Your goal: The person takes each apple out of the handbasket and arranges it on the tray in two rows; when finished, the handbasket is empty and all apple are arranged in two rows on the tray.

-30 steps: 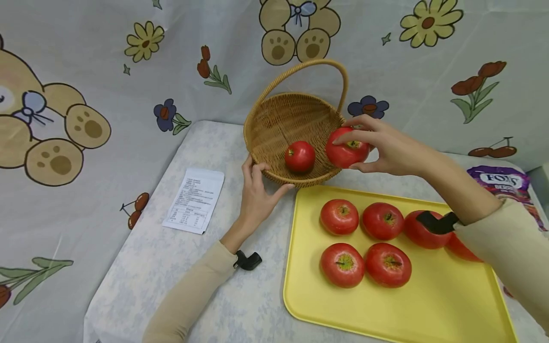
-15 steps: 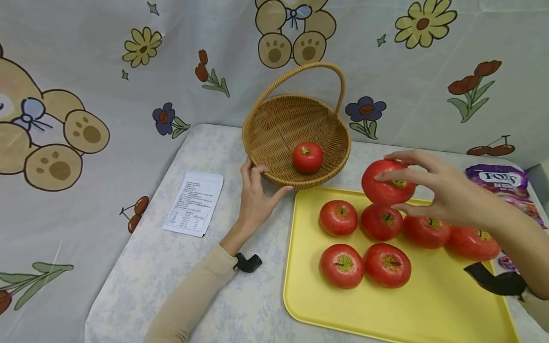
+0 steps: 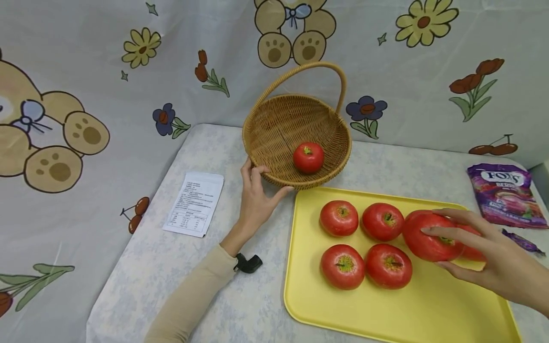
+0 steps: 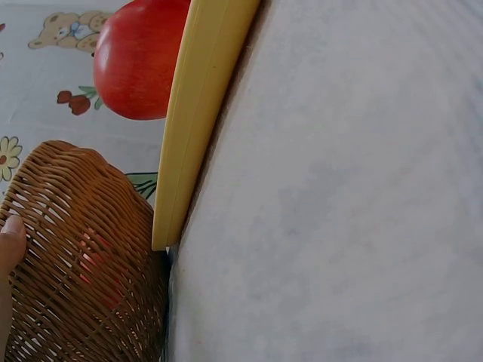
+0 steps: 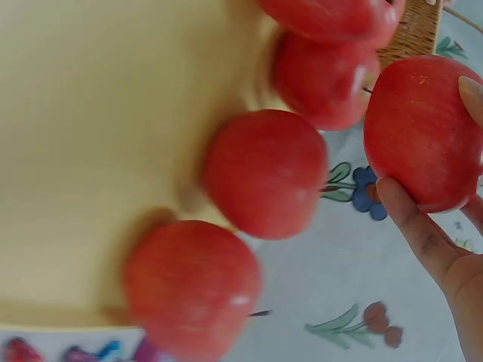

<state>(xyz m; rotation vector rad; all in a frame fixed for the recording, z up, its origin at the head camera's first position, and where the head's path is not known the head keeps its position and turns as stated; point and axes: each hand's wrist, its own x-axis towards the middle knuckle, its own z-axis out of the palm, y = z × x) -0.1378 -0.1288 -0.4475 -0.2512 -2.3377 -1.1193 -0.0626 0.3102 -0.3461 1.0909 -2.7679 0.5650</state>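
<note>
My left hand [image 3: 256,202] grips the front rim of a round wicker basket [image 3: 276,121], which leans toward me with its arched handle up. One red apple [image 3: 309,158] lies inside it. In the left wrist view, my thumb presses on the basket's woven side [image 4: 83,196]. My right hand [image 3: 497,255] holds another red apple [image 3: 426,238] over the right part of a yellow tray [image 3: 429,317], overlapping apples behind it. In the right wrist view, fingers and thumb wrap the held apple [image 5: 423,132], with several others in a row on the tray.
On the tray stand several more apples, among them a front-left apple [image 3: 343,267] and a back-left apple [image 3: 339,218]. A purple candy bag [image 3: 506,195] and a small purple wrapper [image 3: 523,242] lie at the right. A white printed packet [image 3: 195,204] lies left of the basket.
My right hand has carried its apple from the basket's right rim rightward and down over the tray. The apple in the basket has rolled slightly right. My left hand stays on the rim.
</note>
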